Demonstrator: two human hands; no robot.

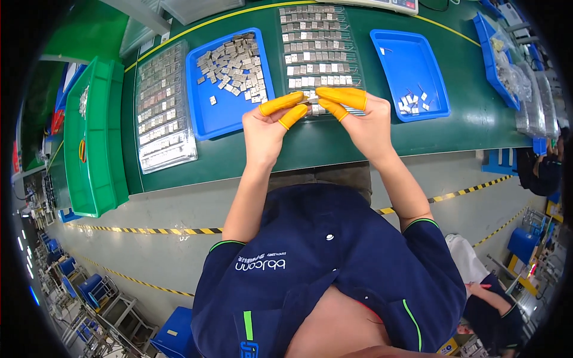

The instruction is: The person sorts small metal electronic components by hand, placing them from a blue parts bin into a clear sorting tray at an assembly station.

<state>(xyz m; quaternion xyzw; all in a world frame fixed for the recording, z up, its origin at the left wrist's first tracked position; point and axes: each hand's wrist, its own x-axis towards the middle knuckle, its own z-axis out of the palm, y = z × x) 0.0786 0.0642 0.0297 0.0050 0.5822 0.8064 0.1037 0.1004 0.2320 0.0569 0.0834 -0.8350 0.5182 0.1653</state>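
Yellow finger covers sit on the thumb and forefinger of both my hands. My left hand [265, 134] and my right hand [367, 122] meet tip to tip over the near end of a clear tray [356, 62]. Between the pinched fingertips is a small silvery-white part [310, 95], partly hidden by them. Rows of similar small metal parts [313, 45] fill the tray, with thin wires along its right side. Left of my left hand, a blue tray [209, 122] holds a loose heap of such metal parts [236, 65].
At right, a blue tray [412, 71] holds several white pieces with dark leads. Another filled clear tray [167, 156] lies at left, beside a green bin [98, 173]. A scale [397, 5] stands at the back; bagged items in a blue tray [489, 48] sit far right.
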